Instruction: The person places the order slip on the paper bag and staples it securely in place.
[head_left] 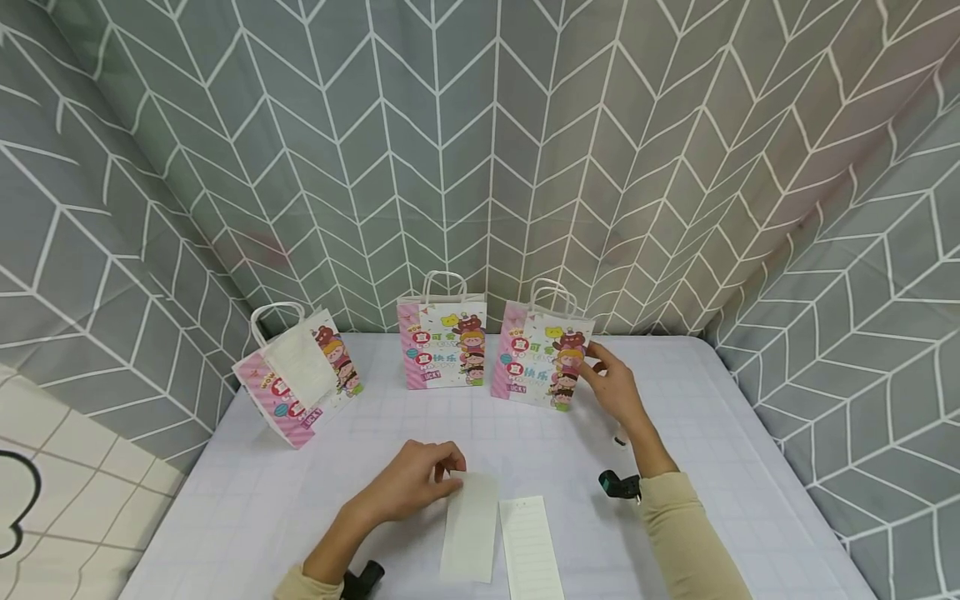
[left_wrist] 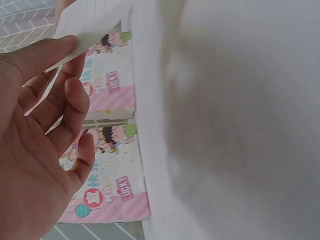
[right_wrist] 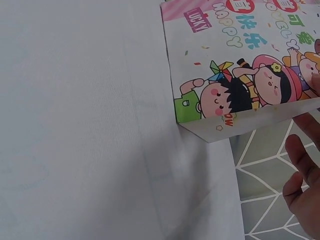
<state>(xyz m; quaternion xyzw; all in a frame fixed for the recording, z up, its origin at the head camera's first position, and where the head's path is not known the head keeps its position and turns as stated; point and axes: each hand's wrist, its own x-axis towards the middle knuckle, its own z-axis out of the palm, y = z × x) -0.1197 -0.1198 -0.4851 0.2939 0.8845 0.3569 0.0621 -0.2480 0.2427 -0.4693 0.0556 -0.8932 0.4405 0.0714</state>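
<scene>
My left hand [head_left: 416, 479] pinches a narrow slip of paper [head_left: 471, 529] at its top corner, between thumb and forefinger. Faint ruled lines show on that slip [left_wrist: 92, 25] in the left wrist view, and the other fingers are loosely bent. At the right, my right hand [head_left: 615, 383] grips the side edge of a paper gift bag [head_left: 536, 358], thumb on the printed front and some fingers behind. White twisted handles rise from this pink-and-white bag, which has cartoon figures on it. A second lined slip [head_left: 531, 546] lies beside the held one.
A matching gift bag [head_left: 442, 346] stands at the back middle. Another bag [head_left: 333, 400] stands turned at the left, a pale slip [head_left: 302, 367] over its front. A small dark-tipped item [head_left: 620, 437] lies near my right wrist. Patterned curtain [head_left: 465, 167] hangs behind the white-covered table [head_left: 285, 508].
</scene>
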